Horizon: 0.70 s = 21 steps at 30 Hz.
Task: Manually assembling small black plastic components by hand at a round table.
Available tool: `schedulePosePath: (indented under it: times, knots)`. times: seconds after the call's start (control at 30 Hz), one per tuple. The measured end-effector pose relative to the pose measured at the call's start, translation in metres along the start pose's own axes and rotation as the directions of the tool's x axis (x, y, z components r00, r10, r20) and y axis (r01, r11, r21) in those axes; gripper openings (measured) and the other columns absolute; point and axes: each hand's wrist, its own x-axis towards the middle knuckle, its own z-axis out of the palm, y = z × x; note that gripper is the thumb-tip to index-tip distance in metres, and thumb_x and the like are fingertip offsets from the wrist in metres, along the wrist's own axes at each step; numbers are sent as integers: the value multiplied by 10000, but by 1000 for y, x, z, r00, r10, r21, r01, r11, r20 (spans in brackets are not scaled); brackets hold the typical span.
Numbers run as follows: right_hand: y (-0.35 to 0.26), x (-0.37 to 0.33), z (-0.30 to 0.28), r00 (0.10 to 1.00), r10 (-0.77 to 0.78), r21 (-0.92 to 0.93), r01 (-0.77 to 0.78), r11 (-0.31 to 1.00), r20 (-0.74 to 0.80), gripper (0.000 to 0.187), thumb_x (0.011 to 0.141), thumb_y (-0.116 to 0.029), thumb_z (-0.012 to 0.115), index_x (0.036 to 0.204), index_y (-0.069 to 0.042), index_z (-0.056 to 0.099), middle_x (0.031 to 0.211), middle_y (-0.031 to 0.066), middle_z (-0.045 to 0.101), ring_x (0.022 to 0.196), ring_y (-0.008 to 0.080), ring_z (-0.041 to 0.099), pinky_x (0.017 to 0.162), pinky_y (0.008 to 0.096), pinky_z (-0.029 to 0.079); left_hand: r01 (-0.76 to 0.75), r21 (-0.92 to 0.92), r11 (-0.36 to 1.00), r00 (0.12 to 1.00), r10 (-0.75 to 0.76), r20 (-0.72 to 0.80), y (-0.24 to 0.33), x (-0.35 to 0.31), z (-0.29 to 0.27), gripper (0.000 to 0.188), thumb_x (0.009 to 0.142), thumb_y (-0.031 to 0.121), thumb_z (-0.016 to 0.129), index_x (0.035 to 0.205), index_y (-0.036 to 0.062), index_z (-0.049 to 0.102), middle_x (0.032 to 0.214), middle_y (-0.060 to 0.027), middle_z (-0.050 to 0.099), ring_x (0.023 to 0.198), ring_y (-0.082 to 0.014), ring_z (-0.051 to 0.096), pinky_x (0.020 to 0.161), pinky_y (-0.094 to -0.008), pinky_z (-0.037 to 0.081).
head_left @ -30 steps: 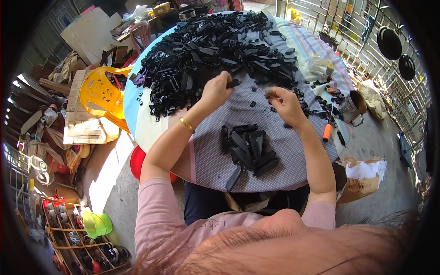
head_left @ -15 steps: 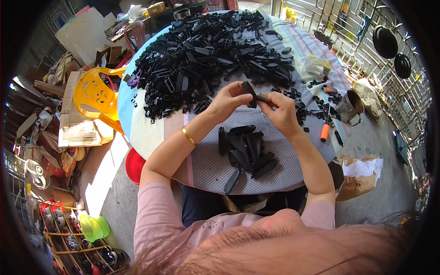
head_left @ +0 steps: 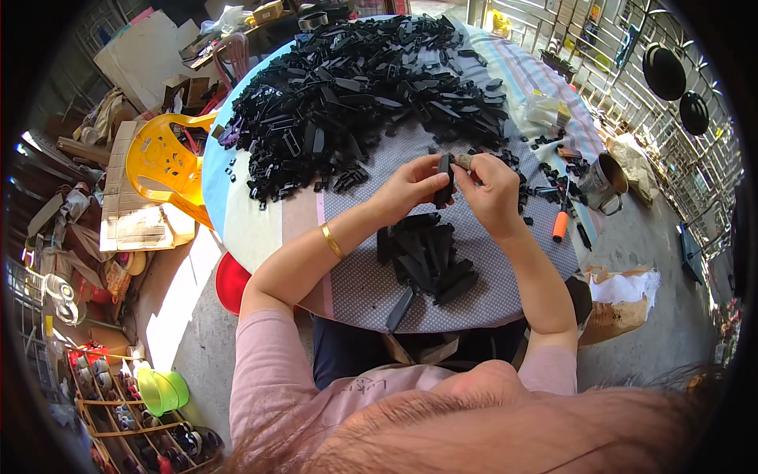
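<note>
Over the near middle of the table, my left hand (head_left: 417,188) holds a long, narrow black plastic part (head_left: 444,178) nearly upright between thumb and fingers. My right hand (head_left: 493,189) has its thumb and forefinger closed at the right side of that part. A brownish covering shows by the right fingertip; whether a small piece is pinched there is hidden. Just below my hands lies a small heap of similar black parts (head_left: 426,257) on the dotted cloth. Beyond them, a large pile of black plastic parts (head_left: 339,95) covers the far side.
An orange-handled tool (head_left: 560,227) lies at the right, near a metal mug (head_left: 606,182) and scattered small black pieces. A clear plastic bag (head_left: 545,110) rests farther back. Left of the round table (head_left: 260,229) stand a yellow chair (head_left: 162,162) and a red stool (head_left: 231,284).
Both hands have come slightly down and nearer to me. The black part has turned more upright, and my right fingers have closed in against its side.
</note>
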Motion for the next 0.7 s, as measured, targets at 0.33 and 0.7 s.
schedulePosePath:
  times: [0.33, 0.7]
  knots:
    - [0, -9, 7, 964, -75, -317, 157, 935, 255, 81, 785, -80, 556, 754, -28, 503, 715, 109, 533, 694, 273, 559, 585, 352, 463, -45, 747, 663, 953, 253, -168, -3, -4, 8, 260, 924, 208, 450, 1072, 5, 515, 759, -120, 597, 626, -207, 551, 578, -304, 439]
    - [8, -8, 5, 856, -169, -165, 280, 946, 488, 101, 788, -93, 513, 718, -32, 472, 682, 117, 518, 647, 283, 552, 600, 360, 463, -80, 844, 530, 979, 199, -32, 20, -8, 4, 241, 871, 193, 467, 820, -21, 566, 701, -216, 572, 632, -377, 540, 587, -401, 428]
